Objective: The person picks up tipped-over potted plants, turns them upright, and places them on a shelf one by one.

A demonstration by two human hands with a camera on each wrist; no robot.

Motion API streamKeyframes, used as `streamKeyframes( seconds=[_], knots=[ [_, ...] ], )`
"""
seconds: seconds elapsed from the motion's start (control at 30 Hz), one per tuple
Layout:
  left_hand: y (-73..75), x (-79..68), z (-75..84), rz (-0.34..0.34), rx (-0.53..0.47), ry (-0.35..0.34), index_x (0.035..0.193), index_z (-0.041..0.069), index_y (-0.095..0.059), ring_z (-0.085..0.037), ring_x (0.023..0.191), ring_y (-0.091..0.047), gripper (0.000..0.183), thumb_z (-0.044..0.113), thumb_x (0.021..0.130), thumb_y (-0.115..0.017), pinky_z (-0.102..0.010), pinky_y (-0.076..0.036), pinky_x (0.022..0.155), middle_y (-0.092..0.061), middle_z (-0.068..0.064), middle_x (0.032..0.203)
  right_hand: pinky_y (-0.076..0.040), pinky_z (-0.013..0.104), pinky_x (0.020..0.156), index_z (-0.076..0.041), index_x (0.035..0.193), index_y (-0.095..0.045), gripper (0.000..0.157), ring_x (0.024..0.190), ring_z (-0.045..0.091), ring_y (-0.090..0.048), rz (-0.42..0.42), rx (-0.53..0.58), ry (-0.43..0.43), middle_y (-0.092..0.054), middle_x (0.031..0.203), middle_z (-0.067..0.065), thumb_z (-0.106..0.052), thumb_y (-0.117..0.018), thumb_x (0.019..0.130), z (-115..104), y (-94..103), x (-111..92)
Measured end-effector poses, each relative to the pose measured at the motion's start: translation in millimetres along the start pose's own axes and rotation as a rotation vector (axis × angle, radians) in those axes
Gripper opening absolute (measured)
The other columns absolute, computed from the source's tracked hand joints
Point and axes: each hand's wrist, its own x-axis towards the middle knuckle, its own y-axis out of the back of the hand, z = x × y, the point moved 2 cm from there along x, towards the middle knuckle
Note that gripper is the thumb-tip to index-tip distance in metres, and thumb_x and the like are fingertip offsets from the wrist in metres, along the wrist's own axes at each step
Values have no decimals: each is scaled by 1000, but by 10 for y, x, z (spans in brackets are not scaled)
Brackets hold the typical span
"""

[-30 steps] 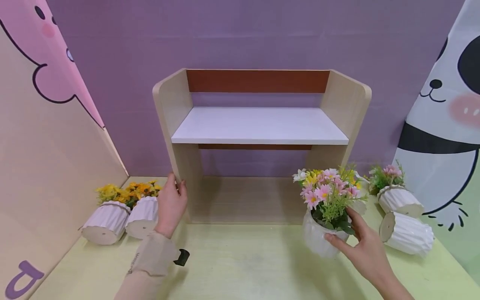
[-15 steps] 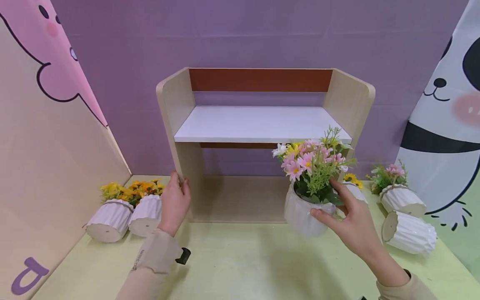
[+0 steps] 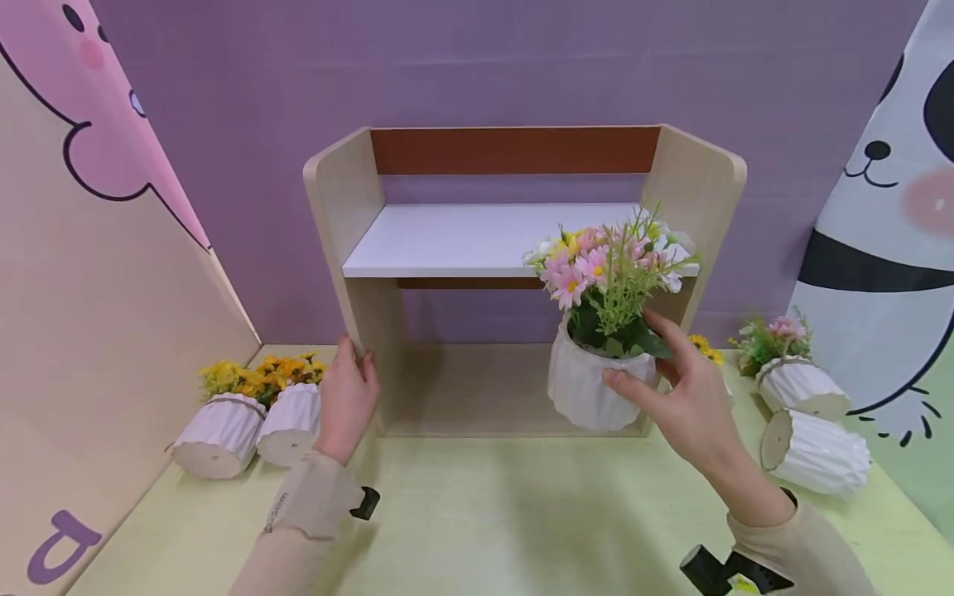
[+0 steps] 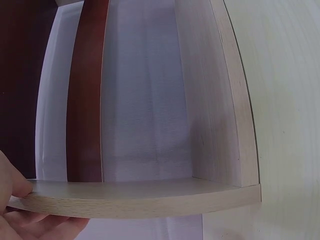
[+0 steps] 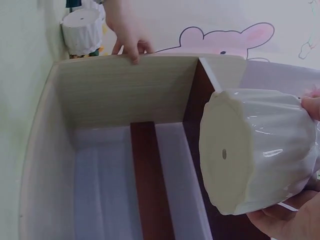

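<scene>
In the head view my right hand [image 3: 696, 414] grips a white ribbed flowerpot [image 3: 592, 385] by its rim, thumb in front and fingers behind. Pink, yellow and white artificial flowers [image 3: 596, 265] with green leaves fill it. The pot hangs above the table in front of the small wooden shelf unit [image 3: 726, 182], its flowers overlapping the white upper shelf [image 3: 447, 240]. The right wrist view shows the pot's flat base [image 5: 225, 175] with a small hole. My left hand [image 3: 346, 406] holds the front edge of the unit's left side panel [image 4: 140, 205], thumb inside and fingers outside.
Two white pots [image 3: 219, 434] with yellow and orange flowers lie tipped on the left of the table [image 3: 462, 513]. On the right lie more white pots [image 3: 816, 455], one with pink flowers [image 3: 786, 329]. Purple cloth [image 3: 514, 66] hangs behind the shelf unit.
My right hand has lifted the flowerpot up and to the left, from low over the table to the height of the upper shelf's edge. The left hand stays on the side panel.
</scene>
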Motion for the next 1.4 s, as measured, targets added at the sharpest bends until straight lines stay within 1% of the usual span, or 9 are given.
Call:
streamKeyframes(
  seconds=[0.07, 0.27, 0.37, 0.5, 0.6, 0.7, 0.9, 1.1, 1.4],
  knots=[
    [0, 3, 6, -4, 0, -1, 103, -8, -45, -43, 73, -60, 21, 9, 91, -50, -52, -50, 60, -60, -29, 90, -39, 3, 75, -15, 138, -37, 68, 104, 29, -58, 0, 10, -14, -40, 139, 11, -23, -69, 79, -49, 2, 29],
    [-11, -4, -22, -5, 17, -7, 100, -8, -44, -41, 68, -59, 19, 8, 91, -49, -50, -50, 55, -59, -28, 86, -43, 9, 73, -21, 137, -39, 67, 102, 22, -60, -15, 45, -47, -52, 129, 11, -26, -70, 78, -192, -19, 142],
    [-18, -1, -28, 0, 24, -12, 100, -8, -44, -41, 68, -59, 19, 8, 91, -48, -50, -49, 55, -59, -28, 86, -44, 9, 73, -20, 137, -40, 66, 103, 21, -60, -9, 56, -31, -53, 128, 10, -27, -70, 78, -262, -29, 218],
    [-10, 8, -29, 1, 26, -4, 101, -8, -44, -44, 71, -60, 20, 9, 91, -48, -52, -50, 57, -59, -29, 88, -46, 11, 74, -20, 136, -41, 63, 106, 19, -59, -20, 117, -20, -53, 128, 5, -28, -69, 79, -362, -47, 329],
    [-4, 12, -26, -5, 25, 2, 101, -8, -44, -44, 71, -60, 20, 9, 91, -48, -52, -50, 56, -59, -30, 88, -47, 13, 75, -19, 134, -43, 61, 103, 16, -59, -25, 137, 3, -56, 123, 4, -28, -69, 79, -445, -57, 416],
    [-7, 11, -21, -15, 20, 2, 100, -9, -43, -44, 70, -60, 20, 8, 91, -48, -51, -50, 55, -58, -30, 87, -48, 15, 73, -19, 132, -45, 59, 98, 14, -60, -19, 118, 34, -59, 118, 3, -29, -69, 79, -529, -59, 510],
    [0, 1, -5, -3, 27, -12, 99, -9, -43, -45, 71, -59, 21, 8, 90, -50, -53, -49, 57, -57, -30, 85, -50, 17, 72, -16, 130, -47, 57, 94, 15, -61, -6, 160, 84, -57, 117, 3, -27, -69, 79, -679, -89, 684],
    [-3, -1, -9, -4, 34, -7, 100, -9, -43, -46, 73, -59, 21, 9, 90, -50, -55, -49, 58, -58, -31, 87, -50, 21, 72, -15, 131, -47, 59, 93, 13, -59, 15, 188, 85, -58, 117, 3, -29, -70, 78, -770, -148, 814],
    [0, 5, -23, -15, 35, -7, 103, -10, -42, -46, 73, -60, 23, 9, 90, -49, -54, -50, 58, -57, -32, 90, -50, 25, 70, -15, 126, -51, 56, 92, 13, -58, 38, 207, 93, -62, 113, 4, -34, -70, 77, -881, -258, 1048]
  ],
)
